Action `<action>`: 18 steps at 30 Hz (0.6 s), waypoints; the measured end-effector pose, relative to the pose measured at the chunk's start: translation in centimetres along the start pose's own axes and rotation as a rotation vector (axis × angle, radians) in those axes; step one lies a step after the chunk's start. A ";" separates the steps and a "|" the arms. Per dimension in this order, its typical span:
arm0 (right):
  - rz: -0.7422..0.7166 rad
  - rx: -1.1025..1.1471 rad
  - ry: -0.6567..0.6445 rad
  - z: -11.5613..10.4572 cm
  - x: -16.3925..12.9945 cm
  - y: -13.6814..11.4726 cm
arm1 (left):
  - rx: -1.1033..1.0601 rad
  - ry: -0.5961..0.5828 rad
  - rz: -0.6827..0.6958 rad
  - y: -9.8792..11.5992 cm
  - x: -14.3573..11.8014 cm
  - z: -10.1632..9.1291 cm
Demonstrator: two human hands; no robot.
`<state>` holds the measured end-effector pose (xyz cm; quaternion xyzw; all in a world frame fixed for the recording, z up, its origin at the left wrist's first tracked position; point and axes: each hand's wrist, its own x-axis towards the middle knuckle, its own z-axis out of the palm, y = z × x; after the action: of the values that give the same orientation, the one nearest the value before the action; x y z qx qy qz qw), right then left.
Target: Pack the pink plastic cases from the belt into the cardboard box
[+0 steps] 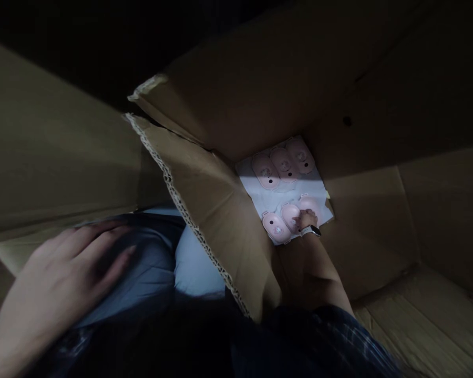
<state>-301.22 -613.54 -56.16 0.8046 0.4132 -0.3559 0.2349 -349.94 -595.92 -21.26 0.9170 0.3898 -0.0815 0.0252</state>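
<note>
My right hand (309, 217), with a watch (311, 230) on the wrist, reaches deep into a tall cardboard box (215, 197). Its fingers are closed about the edge of a pink oval container (308, 202), partly covering it. Beside that hand lies another pink container (290, 216), and a third pink container (276, 227) is further left. All rest on a white sheet (268, 199) at the bottom of the box. Outside the box, my left hand (69, 268) hovers near my leg, slightly blurred, with fingers stretched and thumb apart; nothing is in it.
Several more pink containers, among them one pink container (265, 170) at the left, form a row on the sheet's far side. A raw-edged cardboard flap stands between my hands. Another cardboard panel (55, 142) rises at left. Deep shadow hides the top.
</note>
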 end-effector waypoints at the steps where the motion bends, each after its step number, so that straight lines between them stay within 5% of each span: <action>1: 0.009 0.013 -0.002 0.1 -0.2 -0.3 | -0.002 -0.004 0.002 0.0 0.0 0.1; 7: 0.095 0.258 0.088 1.1 -1.8 -0.9 | 0.005 -0.005 0.002 0.1 0.4 -0.2; 11: 0.351 0.310 0.267 0.8 -1.8 0.7 | 0.022 -0.003 0.022 0.0 0.0 -0.4; 18: 0.193 0.106 0.019 -1.7 1.6 1.4 | 0.052 -0.051 -0.063 -0.4 -0.6 -0.1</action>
<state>-298.79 -612.37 -56.16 0.8553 0.3165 -0.3456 0.2212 -350.61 -596.10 -21.03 0.9022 0.4154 -0.1159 0.0087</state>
